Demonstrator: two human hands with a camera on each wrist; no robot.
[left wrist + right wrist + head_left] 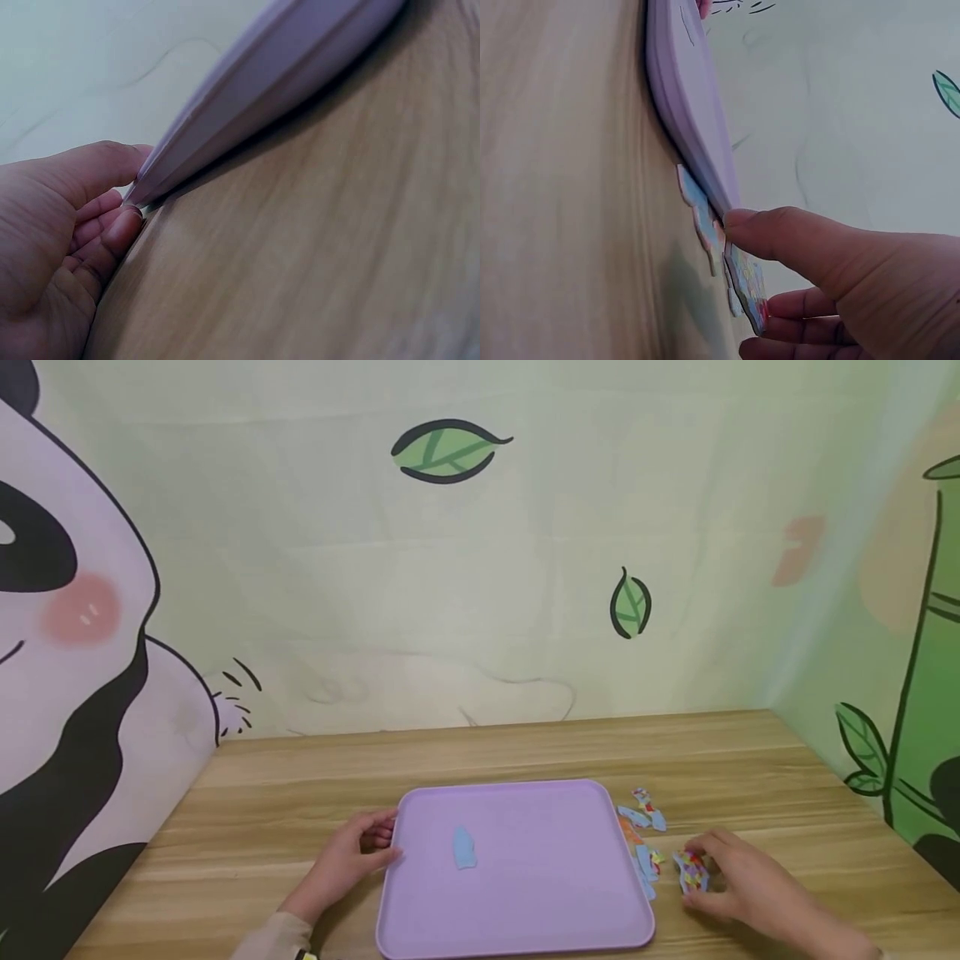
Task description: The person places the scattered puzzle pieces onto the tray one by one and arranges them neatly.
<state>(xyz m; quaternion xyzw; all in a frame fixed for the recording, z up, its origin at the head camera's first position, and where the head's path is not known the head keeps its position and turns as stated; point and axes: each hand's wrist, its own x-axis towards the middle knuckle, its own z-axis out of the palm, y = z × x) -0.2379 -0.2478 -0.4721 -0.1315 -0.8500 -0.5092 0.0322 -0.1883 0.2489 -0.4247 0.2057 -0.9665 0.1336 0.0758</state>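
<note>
A lilac tray (540,860) lies on the wooden table. At its left rim, my left hand (345,858) pinches the edge between thumb and fingers, as the tray rim (225,124) in the left wrist view also shows. One light blue puzzle piece (464,848) rests on the tray's left part. To the right of the tray, my right hand (750,878) holds a multicoloured puzzle piece (692,872) by its edges. In the right wrist view the held piece (745,283) is tilted between thumb and fingers.
Beside the tray's right edge lie several loose puzzle pieces, among them a blue and patterned one (649,810) and an orange one (630,832). Some seem partly hidden by the tray rim. Behind the table (315,768) stands a wall covering with a panda (97,593) and leaves.
</note>
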